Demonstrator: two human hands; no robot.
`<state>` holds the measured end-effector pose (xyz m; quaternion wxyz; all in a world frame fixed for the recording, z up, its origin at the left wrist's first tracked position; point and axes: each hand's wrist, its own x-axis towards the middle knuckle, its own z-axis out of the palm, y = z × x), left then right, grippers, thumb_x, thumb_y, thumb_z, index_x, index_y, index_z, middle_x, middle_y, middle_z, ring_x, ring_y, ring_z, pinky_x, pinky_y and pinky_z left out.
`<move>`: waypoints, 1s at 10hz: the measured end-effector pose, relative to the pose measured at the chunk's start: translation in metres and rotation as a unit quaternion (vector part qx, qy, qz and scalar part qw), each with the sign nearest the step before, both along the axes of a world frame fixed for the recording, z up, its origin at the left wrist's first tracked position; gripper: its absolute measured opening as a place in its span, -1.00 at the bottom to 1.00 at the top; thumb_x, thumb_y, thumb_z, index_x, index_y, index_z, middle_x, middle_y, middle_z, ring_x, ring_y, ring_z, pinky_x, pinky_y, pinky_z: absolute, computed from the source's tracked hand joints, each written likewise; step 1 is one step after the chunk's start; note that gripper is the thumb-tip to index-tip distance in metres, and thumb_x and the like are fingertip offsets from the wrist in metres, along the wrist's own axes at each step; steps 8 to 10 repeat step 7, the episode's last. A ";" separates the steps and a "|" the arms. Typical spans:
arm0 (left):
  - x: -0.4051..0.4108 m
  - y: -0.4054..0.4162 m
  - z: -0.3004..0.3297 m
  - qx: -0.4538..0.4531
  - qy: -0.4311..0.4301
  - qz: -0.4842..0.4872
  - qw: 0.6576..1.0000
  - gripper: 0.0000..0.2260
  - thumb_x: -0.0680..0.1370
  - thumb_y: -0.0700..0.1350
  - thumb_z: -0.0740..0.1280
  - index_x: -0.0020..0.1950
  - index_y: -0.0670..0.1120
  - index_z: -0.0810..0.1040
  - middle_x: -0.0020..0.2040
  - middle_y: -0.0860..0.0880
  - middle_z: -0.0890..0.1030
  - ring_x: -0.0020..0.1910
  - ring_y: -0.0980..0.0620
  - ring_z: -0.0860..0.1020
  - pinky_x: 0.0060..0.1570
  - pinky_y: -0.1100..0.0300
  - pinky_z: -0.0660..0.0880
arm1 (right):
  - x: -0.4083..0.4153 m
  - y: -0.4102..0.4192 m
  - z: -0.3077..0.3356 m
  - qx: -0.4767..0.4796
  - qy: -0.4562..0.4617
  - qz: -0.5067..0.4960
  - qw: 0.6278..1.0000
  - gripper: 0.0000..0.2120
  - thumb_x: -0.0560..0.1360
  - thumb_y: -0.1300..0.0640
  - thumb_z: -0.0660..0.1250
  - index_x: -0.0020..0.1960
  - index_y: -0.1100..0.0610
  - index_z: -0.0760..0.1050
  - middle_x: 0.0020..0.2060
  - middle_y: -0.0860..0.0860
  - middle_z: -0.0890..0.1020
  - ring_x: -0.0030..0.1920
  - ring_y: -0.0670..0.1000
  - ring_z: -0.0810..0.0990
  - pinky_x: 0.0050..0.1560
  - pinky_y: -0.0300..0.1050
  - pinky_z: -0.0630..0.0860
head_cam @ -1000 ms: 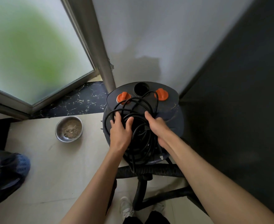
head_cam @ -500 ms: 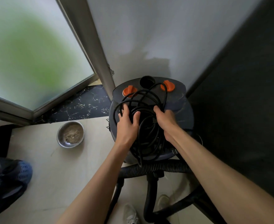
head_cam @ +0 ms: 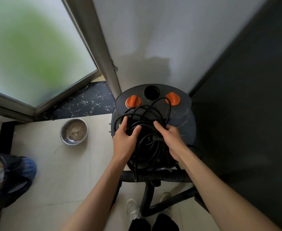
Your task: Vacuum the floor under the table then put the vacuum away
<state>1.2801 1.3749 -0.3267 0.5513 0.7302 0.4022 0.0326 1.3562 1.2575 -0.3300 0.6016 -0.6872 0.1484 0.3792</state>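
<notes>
At nine o'clock from the vacuum a blue basket (head_cam: 28, 167) lined with a dark bag sits at the floor's edge, and nearer in a metal bowl (head_cam: 74, 131) rests on the pale tiles. The vacuum (head_cam: 183, 112), a dark drum with two orange knobs, stands in the corner against the white wall, a black cord (head_cam: 146, 114) coiled loosely on its lid. The left hand (head_cam: 125, 140) lies on the coil with fingers spread and relaxed, gripping nothing. The right hand (head_cam: 171, 140) presses the coil's three o'clock side, fingers straight. At six o'clock the ribbed hose (head_cam: 161, 175) crosses below the drum.
</notes>
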 end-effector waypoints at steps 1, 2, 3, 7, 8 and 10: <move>0.002 -0.001 0.006 0.006 0.003 0.019 1.000 -0.57 0.51 -0.12 0.38 0.37 0.02 0.44 0.08 0.15 0.53 0.08 0.21 0.48 -0.09 0.52 0.33 | -0.002 -0.010 0.004 0.030 -0.031 0.031 0.999 -0.84 0.55 0.07 0.31 -0.04 0.15 0.59 -0.07 0.06 0.69 -0.02 -0.03 0.66 0.03 -0.18 0.57; 0.006 0.000 0.014 0.030 0.054 0.003 0.998 -0.56 0.50 -0.07 0.39 0.37 -0.01 0.44 0.18 0.06 0.58 0.23 0.06 0.50 0.07 0.33 0.33 | 0.000 -0.012 0.010 -0.003 -0.048 0.045 0.998 -0.87 0.56 0.11 0.30 -0.03 0.12 0.59 -0.03 0.06 0.68 0.02 -0.02 0.64 0.08 -0.14 0.56; 0.009 0.002 0.033 0.185 0.136 -0.055 0.972 -0.62 0.52 -0.01 0.35 0.33 0.06 0.49 0.19 -0.06 0.61 0.22 -0.10 0.52 0.14 0.10 0.42 | 0.003 -0.006 0.010 -0.007 0.014 -0.012 1.000 -0.88 0.55 0.16 0.32 -0.04 0.17 0.61 0.03 0.13 0.66 0.07 0.07 0.63 0.16 0.00 0.54; 0.019 -0.030 0.011 0.380 0.144 -0.353 0.843 -0.27 0.41 0.15 -0.41 0.56 -0.04 -0.08 0.57 -0.01 -0.06 0.53 -0.06 -0.19 0.46 0.01 -0.23 | 0.018 -0.019 0.028 -0.005 0.077 0.014 0.997 -0.75 0.61 0.19 0.19 0.20 0.29 0.50 0.03 0.15 0.63 0.04 0.11 0.61 0.06 -0.07 0.52; 0.019 -0.030 0.011 0.380 0.144 -0.353 0.843 -0.27 0.41 0.15 -0.41 0.56 -0.04 -0.08 0.57 -0.01 -0.06 0.53 -0.06 -0.19 0.46 0.01 -0.23 | 0.018 -0.019 0.028 -0.005 0.077 0.014 0.997 -0.75 0.61 0.19 0.19 0.20 0.29 0.50 0.03 0.15 0.63 0.04 0.11 0.61 0.06 -0.07 0.52; 0.019 -0.030 0.011 0.380 0.144 -0.353 0.843 -0.27 0.41 0.15 -0.41 0.56 -0.04 -0.08 0.57 -0.01 -0.06 0.53 -0.06 -0.19 0.46 0.01 -0.23 | 0.018 -0.019 0.028 -0.005 0.077 0.014 0.997 -0.75 0.61 0.19 0.19 0.20 0.29 0.50 0.03 0.15 0.63 0.04 0.11 0.61 0.06 -0.07 0.52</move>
